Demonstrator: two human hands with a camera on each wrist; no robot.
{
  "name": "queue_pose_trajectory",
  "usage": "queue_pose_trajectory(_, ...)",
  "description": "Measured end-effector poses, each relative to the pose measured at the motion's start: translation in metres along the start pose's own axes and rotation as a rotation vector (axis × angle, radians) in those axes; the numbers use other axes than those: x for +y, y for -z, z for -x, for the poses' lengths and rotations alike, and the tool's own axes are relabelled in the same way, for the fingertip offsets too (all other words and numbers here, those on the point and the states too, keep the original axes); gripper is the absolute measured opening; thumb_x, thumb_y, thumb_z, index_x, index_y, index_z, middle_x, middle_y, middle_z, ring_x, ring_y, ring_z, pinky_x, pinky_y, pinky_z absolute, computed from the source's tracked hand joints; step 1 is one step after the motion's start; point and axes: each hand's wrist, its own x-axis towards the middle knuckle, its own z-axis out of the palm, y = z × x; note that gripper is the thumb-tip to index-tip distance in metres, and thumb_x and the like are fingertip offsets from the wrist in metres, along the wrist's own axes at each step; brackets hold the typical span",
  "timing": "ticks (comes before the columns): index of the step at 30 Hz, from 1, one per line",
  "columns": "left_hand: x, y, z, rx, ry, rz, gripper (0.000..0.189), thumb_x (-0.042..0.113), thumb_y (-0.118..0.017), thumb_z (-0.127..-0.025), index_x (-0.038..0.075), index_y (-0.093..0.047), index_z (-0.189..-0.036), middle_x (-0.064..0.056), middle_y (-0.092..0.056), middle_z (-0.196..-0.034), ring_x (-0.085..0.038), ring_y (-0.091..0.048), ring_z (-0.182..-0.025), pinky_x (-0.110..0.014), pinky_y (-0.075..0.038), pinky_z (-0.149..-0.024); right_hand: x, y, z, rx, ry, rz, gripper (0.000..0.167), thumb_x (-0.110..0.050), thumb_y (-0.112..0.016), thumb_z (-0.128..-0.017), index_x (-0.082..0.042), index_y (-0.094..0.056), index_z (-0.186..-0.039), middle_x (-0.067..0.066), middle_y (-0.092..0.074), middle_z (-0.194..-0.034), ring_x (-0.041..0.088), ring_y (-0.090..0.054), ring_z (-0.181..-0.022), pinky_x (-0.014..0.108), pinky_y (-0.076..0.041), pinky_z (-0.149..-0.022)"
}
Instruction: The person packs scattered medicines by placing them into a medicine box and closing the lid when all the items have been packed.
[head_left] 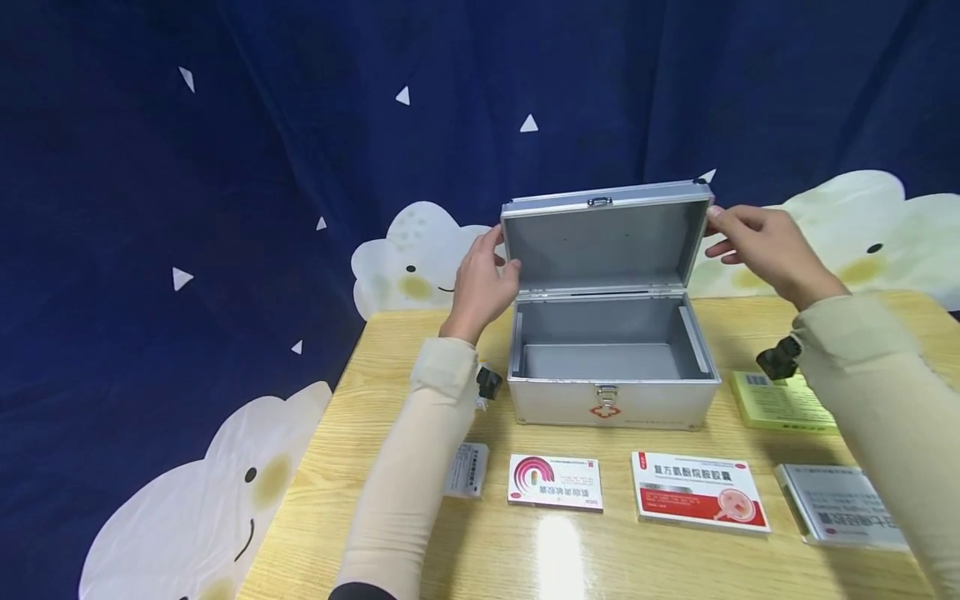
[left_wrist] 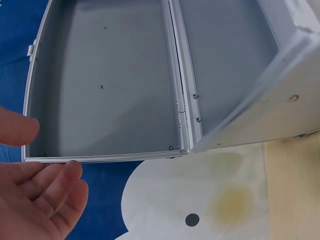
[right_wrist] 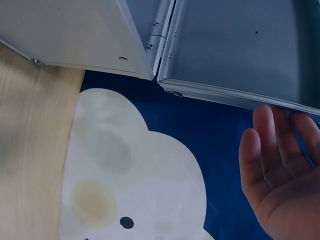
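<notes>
A silver metal first-aid box (head_left: pixel 555 404) with a small red cross stands on the table, its lid (head_left: pixel 600 246) raised and the grey inside bare. My left hand (head_left: pixel 482 287) holds the lid's left side near the front corner, with the thumb at the rim and fingers along the outer side (left_wrist: pixel 47 195). At the opposite corner my right hand (head_left: pixel 772 250) grips the lid's right side. Its fingertips touch the lid's outer wall in the right wrist view; the thumb is out of that view.
On the wooden table (head_left: pixel 360 400) lie a pink-and-white medicine box (head_left: pixel 555 482), a red-and-white one (head_left: pixel 697 492), a silver-grey one (head_left: pixel 840 504), a yellow-green one (head_left: pixel 780 404) and a small white one (head_left: pixel 467 471) partly behind my left sleeve. A dark blue curtain (head_left: pixel 450 50) hangs behind.
</notes>
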Motion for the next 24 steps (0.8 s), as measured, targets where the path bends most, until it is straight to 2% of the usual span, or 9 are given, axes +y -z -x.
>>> queue_pose_trajectory(6, -0.003, -0.003, -0.001, -0.038, 0.026, 0.025, 0.061, 0.024, -0.057, -0.094, 0.016, -0.040, -0.152, -0.002, -0.053, -0.146, -0.025, -0.061, -0.113, -0.041, -0.049, -0.092, 0.002, -0.004, 0.002, -0.009, -0.005, -0.025, 0.068, -0.052, -0.044, -0.101, 0.007, -0.051, -0.135, -0.033, -0.057, -0.093, -0.012, -0.064, -0.076, 0.013, -0.053, -0.068)
queue_pose_trajectory(8, -0.004, -0.003, -0.001, -0.043, 0.033, 0.023, 0.061, 0.025, -0.058, -0.094, 0.017, -0.041, -0.152, -0.002, -0.053, -0.145, -0.024, -0.061, -0.111, -0.042, -0.050, -0.092, 0.001, -0.004, 0.002, -0.012, -0.008, -0.015, 0.070, -0.053, -0.043, -0.101, 0.007, -0.050, -0.137, -0.030, -0.059, -0.096, -0.012, -0.063, -0.076, 0.013, -0.053, -0.068)
queue_pose_trajectory(9, -0.004, -0.003, -0.001, -0.046, 0.038, 0.023, 0.061, 0.025, -0.058, -0.094, 0.017, -0.041, -0.152, -0.002, -0.053, -0.145, -0.024, -0.061, -0.111, -0.042, -0.050, -0.092, 0.001, -0.005, 0.001, -0.017, -0.011, -0.005, 0.071, -0.053, -0.043, -0.101, 0.007, -0.050, -0.138, -0.026, -0.061, -0.099, -0.013, -0.063, -0.076, 0.013, -0.053, -0.068)
queue_pose_trajectory(12, -0.006, -0.004, -0.001, -0.064, 0.050, 0.017, 0.064, 0.026, -0.057, -0.094, 0.015, -0.038, -0.153, -0.003, -0.051, -0.147, -0.025, -0.061, -0.111, -0.042, -0.049, -0.093, -0.001, -0.007, 0.001, -0.037, -0.020, 0.023, 0.072, -0.054, -0.040, -0.102, 0.005, -0.047, -0.141, -0.001, -0.064, -0.121, -0.014, -0.061, -0.077, 0.013, -0.052, -0.069)
queue_pose_trajectory(14, -0.008, -0.004, -0.001, -0.079, 0.064, 0.021, 0.067, 0.027, -0.057, -0.094, 0.014, -0.034, -0.155, -0.005, -0.048, -0.151, -0.027, -0.061, -0.114, -0.043, -0.049, -0.095, -0.002, -0.010, 0.000, -0.056, -0.023, 0.049, 0.073, -0.055, -0.037, -0.102, 0.004, -0.044, -0.145, 0.016, -0.057, -0.135, -0.015, -0.060, -0.077, 0.012, -0.051, -0.068)
queue_pose_trajectory(16, -0.009, -0.004, -0.001, -0.097, 0.075, 0.012, 0.069, 0.027, -0.057, -0.094, 0.013, -0.031, -0.156, -0.005, -0.044, -0.153, -0.028, -0.060, -0.116, -0.043, -0.048, -0.096, -0.002, -0.013, -0.001, -0.070, -0.022, 0.061, 0.073, -0.054, -0.035, -0.103, 0.003, -0.041, -0.147, 0.026, -0.048, -0.142, -0.016, -0.059, -0.077, 0.011, -0.050, -0.068)
queue_pose_trajectory(21, -0.012, -0.003, 0.000, -0.137, 0.101, 0.005, 0.074, 0.028, -0.057, -0.095, 0.011, -0.022, -0.159, -0.007, -0.037, -0.159, -0.030, -0.058, -0.123, -0.044, -0.047, -0.102, -0.004, -0.017, -0.004, -0.125, -0.011, 0.070, 0.073, -0.052, -0.033, -0.104, 0.001, -0.030, -0.153, 0.031, -0.045, -0.144, -0.017, -0.056, -0.076, 0.011, -0.049, -0.068)
queue_pose_trajectory(24, -0.014, -0.002, 0.002, -0.159, 0.122, 0.013, 0.081, 0.029, -0.058, -0.096, 0.008, -0.012, -0.160, -0.010, -0.034, -0.161, -0.029, -0.057, -0.126, -0.044, -0.045, -0.107, -0.005, -0.020, -0.004, -0.159, -0.012, 0.123, 0.074, -0.053, -0.031, -0.104, -0.002, -0.021, -0.157, 0.032, -0.044, -0.146, -0.016, -0.054, -0.076, 0.013, -0.048, -0.069)
